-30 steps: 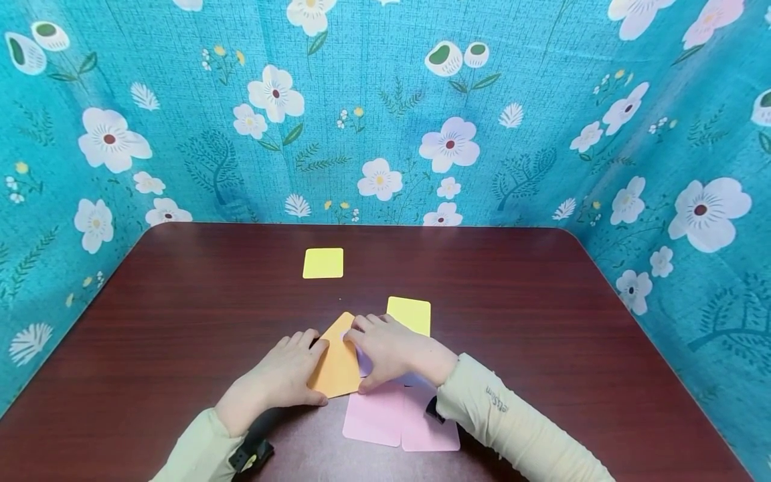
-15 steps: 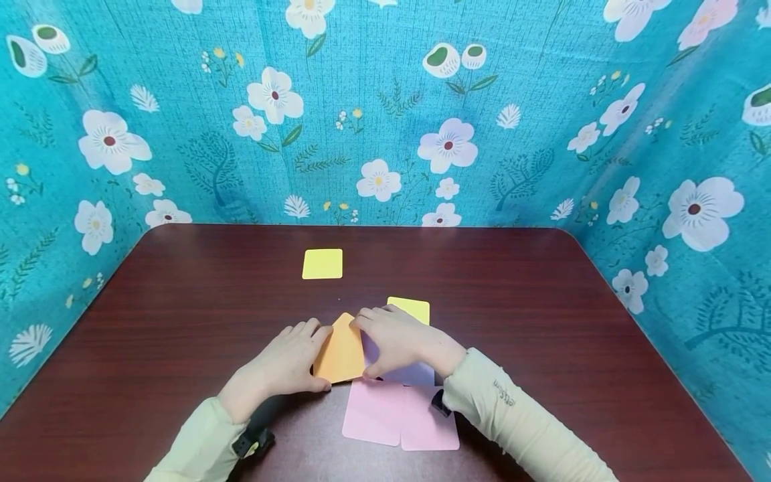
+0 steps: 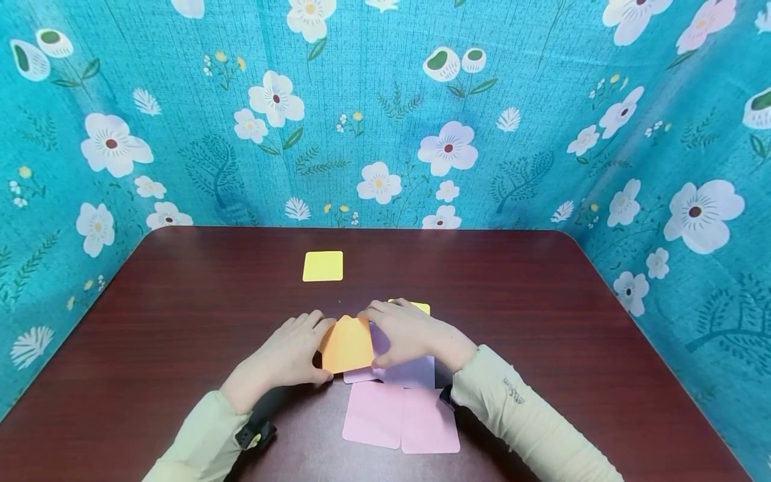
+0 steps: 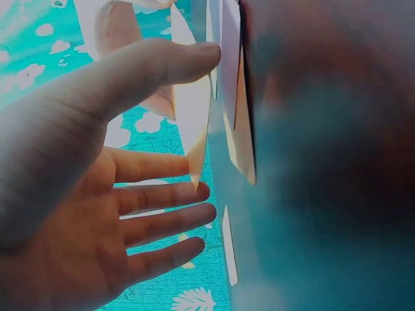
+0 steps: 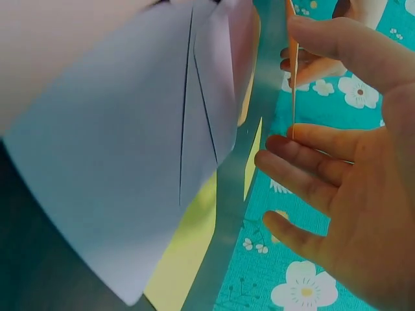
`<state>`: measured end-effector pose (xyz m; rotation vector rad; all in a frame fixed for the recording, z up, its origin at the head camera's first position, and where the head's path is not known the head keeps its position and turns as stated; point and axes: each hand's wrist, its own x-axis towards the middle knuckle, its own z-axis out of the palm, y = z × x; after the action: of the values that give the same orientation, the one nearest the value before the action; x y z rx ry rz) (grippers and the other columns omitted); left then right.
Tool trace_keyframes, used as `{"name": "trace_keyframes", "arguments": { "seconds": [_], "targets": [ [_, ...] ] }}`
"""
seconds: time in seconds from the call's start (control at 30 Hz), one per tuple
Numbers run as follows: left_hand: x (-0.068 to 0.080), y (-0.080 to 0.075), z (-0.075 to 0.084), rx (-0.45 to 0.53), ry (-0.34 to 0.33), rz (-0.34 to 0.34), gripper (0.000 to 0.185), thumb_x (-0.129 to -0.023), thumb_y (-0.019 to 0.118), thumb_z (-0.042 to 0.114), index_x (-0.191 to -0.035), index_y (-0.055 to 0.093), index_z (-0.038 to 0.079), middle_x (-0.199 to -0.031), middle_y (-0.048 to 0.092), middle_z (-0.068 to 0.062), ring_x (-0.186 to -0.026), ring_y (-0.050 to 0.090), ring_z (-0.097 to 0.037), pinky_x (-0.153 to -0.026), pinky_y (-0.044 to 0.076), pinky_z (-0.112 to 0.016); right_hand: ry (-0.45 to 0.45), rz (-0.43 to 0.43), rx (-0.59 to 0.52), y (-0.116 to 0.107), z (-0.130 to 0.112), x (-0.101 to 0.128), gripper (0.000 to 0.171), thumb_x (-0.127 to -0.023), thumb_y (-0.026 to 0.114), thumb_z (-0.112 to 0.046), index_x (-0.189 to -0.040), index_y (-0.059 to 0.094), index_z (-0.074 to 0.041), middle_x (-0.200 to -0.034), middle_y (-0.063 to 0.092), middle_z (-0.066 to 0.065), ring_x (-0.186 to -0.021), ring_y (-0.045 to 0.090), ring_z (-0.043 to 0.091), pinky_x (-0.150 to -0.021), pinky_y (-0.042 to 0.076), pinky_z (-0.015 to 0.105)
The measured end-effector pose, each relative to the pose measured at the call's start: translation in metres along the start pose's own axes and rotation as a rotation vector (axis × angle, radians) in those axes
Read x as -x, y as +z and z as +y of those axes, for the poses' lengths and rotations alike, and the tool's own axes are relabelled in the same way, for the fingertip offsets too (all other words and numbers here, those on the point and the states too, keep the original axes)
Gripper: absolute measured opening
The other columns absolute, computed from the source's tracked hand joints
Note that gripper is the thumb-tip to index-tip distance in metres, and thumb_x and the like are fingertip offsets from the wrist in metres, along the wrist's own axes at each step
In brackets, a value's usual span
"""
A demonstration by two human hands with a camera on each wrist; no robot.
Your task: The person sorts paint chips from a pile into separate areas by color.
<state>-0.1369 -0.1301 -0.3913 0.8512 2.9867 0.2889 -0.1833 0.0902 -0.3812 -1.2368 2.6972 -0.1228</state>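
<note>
My left hand (image 3: 299, 346) and right hand (image 3: 394, 329) hold an orange card (image 3: 348, 344) between them, just above the dark table (image 3: 181, 314). In the left wrist view the left hand's (image 4: 198, 120) thumb and index finger pinch the orange card (image 4: 193, 123) by its edge. Seen edge-on in the right wrist view, the orange card (image 5: 292, 84) stands between the right hand's (image 5: 305, 91) thumb and fingers. Lavender cards (image 3: 411, 373) lie under the right palm. Two pink cards (image 3: 400, 420) lie side by side nearer to me.
A yellow card (image 3: 322, 266) lies alone farther back on the table. Another yellow card (image 3: 419, 308) peeks out behind my right hand. Teal flowered cloth (image 3: 385, 114) walls the table at the back and on both sides.
The orange card has turned from a diamond tilt to nearly square and moved slightly away from me with both hands. More of the lavender cards shows, less of the near yellow card.
</note>
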Motion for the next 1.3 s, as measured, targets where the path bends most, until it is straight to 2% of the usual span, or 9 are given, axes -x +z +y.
{"name": "trace_keyframes", "arguments": {
  "seconds": [0.4, 0.6, 0.77, 1.07, 1.3],
  "targets": [
    [-0.022, -0.001, -0.003, 0.058, -0.017, -0.04, 0.076, -0.059, 0.079, 0.043, -0.12, 0.053, 0.006, -0.104, 0.053, -0.003, -0.093, 0.047, -0.019, -0.084, 0.043, -0.039, 0.054, -0.011, 0.011, -0.005, 0.013, 0.0, 0.076, -0.065, 0.07, -0.053, -0.127, 0.048, -0.015, -0.12, 0.053, -0.002, -0.113, 0.048, 0.015, -0.1, 0.031, 0.044],
    [-0.032, 0.001, -0.008, 0.081, -0.005, -0.057, 0.078, -0.059, 0.079, 0.045, -0.121, 0.053, 0.006, -0.106, 0.053, -0.004, -0.093, 0.047, -0.019, -0.083, 0.043, -0.038, 0.068, 0.01, -0.023, -0.002, 0.021, -0.002, 0.073, -0.065, 0.071, -0.052, -0.125, 0.05, -0.016, -0.119, 0.054, -0.003, -0.112, 0.048, 0.015, -0.101, 0.03, 0.044],
    [-0.04, 0.002, -0.012, 0.062, 0.001, -0.05, 0.076, -0.061, 0.077, 0.044, -0.123, 0.053, 0.006, -0.105, 0.053, -0.004, -0.092, 0.047, -0.019, -0.082, 0.043, -0.037, 0.063, 0.054, -0.002, 0.0, 0.029, -0.005, 0.071, -0.065, 0.07, -0.051, -0.124, 0.052, -0.016, -0.117, 0.055, -0.003, -0.11, 0.05, 0.014, -0.098, 0.032, 0.042],
    [-0.055, 0.002, -0.018, 0.052, -0.014, -0.049, 0.074, -0.064, 0.076, 0.041, -0.124, 0.051, 0.005, -0.115, 0.053, -0.007, -0.103, 0.048, -0.023, -0.092, 0.04, -0.042, 0.121, 0.086, -0.032, 0.003, 0.038, -0.011, 0.071, -0.067, 0.069, -0.051, -0.125, 0.051, -0.014, -0.118, 0.056, -0.001, -0.109, 0.051, 0.015, -0.098, 0.032, 0.043],
    [-0.066, 0.002, -0.024, 0.044, -0.001, -0.038, 0.074, -0.066, 0.074, 0.041, -0.126, 0.049, 0.005, -0.123, 0.05, -0.01, -0.113, 0.046, -0.028, -0.097, 0.035, -0.045, 0.166, 0.102, -0.031, 0.004, 0.046, -0.017, 0.073, -0.066, 0.07, -0.049, -0.127, 0.05, -0.013, -0.12, 0.055, 0.0, -0.112, 0.051, 0.016, -0.099, 0.031, 0.045]
  ]
}}
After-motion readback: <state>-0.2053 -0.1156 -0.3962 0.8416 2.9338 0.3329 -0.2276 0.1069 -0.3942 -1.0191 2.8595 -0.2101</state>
